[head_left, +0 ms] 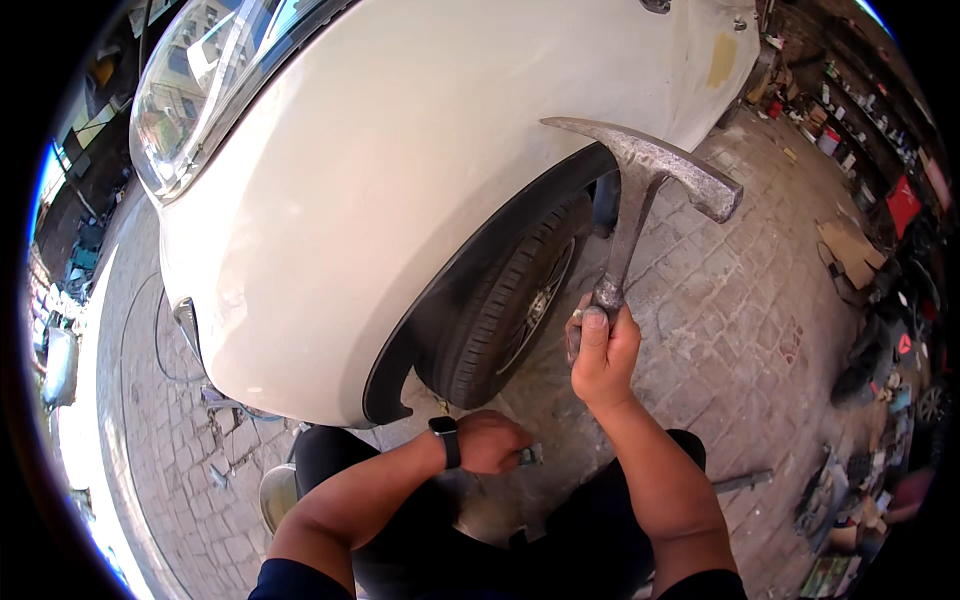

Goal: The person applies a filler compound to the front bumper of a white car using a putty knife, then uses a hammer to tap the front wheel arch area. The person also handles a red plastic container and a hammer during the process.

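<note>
My right hand (606,352) grips the handle of a pick hammer (640,170) and holds it upright. Its worn steel head has a long point towards the left and a blunt square face on the right. Low between my knees, my left hand (487,443) is closed, wearing a black watch (444,441) on the wrist. A small greyish piece (530,456) sticks out by its fingers, too little of it visible to name. In front stands a cream-white car fender (330,200), with a black wheel arch edge and a tyre (505,310) under it.
The headlight (200,100) is at the upper left. Grey paving (740,330) lies around the car. Cluttered shelves (860,120), cardboard (850,250) and loose parts line the right side. A dark cable (157,340) curves over the ground at the left.
</note>
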A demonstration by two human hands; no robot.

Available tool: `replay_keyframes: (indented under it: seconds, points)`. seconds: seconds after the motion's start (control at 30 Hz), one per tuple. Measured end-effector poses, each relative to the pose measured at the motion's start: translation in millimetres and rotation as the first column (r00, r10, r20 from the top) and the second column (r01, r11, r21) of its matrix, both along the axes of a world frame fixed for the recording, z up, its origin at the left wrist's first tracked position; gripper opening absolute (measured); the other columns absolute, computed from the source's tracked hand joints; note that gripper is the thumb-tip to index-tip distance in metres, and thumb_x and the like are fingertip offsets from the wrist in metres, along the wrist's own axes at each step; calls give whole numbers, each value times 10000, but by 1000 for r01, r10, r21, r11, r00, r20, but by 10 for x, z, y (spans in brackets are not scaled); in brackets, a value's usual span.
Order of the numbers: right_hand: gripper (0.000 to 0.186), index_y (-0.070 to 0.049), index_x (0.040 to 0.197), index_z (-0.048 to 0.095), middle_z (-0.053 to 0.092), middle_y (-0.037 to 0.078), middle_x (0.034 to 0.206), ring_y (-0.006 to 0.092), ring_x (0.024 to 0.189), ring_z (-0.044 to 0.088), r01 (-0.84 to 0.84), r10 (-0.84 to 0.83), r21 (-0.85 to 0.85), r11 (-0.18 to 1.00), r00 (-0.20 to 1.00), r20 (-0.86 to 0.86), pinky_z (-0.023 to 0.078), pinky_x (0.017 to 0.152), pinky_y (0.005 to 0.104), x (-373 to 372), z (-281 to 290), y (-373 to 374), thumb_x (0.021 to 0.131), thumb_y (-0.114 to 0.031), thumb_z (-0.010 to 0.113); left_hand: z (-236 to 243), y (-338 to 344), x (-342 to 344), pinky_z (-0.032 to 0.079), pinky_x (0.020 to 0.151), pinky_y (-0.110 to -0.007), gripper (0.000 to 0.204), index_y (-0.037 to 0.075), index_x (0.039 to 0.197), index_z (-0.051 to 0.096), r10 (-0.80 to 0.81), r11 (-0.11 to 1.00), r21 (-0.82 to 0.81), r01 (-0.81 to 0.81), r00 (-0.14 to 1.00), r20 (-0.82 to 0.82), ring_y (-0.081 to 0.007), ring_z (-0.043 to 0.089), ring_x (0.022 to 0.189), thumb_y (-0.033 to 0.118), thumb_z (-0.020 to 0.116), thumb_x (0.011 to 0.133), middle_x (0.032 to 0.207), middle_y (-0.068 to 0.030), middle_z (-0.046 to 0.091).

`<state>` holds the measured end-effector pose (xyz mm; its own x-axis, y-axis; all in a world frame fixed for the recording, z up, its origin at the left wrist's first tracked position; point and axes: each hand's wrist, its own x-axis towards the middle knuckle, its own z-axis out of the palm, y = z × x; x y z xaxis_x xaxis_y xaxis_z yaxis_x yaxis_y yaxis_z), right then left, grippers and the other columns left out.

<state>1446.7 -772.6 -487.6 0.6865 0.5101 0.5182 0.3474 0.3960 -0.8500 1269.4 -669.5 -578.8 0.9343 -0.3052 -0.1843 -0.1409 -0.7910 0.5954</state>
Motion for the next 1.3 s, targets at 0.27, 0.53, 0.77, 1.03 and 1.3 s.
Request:
replay_keyframes:
  seconds: [0.27,0.53,0.77,1.03,1.3]
  points:
    - [428,-41,1046,495,485,10,728,81,541,442,3,-4,-8,1000,999,-45,372,481,253,111,-88,40,1090,-466,511,-22,-6,-6,512,843,-540,216,35,1014,668,-8,1000,-8,8,1000,-2,-427,657,942,189,615,871,933,-209,695]
    - [426,-36,1035,504,506,18,720,75,533,441,45,-45,-38,998,999,2,368,476,252,241,-61,4,1098,-458,502,-85,14,19,515,855,-534,249,37,1058,681,-24,1000,-4,24,1000,-12,-425,658,956,187,608,872,963,-212,703]
    - [381,-37,1007,558,530,-13,683,58,541,460,47,-46,-1,999,982,-183,356,488,243,176,88,46,1097,-405,524,-61,9,23,515,871,-529,253,32,1055,681,-19,1000,-12,19,1000,-20,-430,659,952,189,610,870,954,-214,704]
    - [394,-55,997,500,477,6,681,81,529,447,29,-40,-69,997,985,-166,382,481,260,344,83,-8,1118,-428,467,-82,-10,10,511,859,-531,216,33,1007,674,-20,1000,-16,20,1000,-18,-431,656,946,186,606,871,933,-215,694]
    - [408,-5,977,580,550,24,665,119,581,504,24,-22,-34,999,998,57,413,548,306,148,-215,-5,1050,-407,596,-41,11,33,509,821,-547,191,39,975,667,-1,1000,-9,1,1000,-10,-439,652,920,184,614,863,895,-223,682]
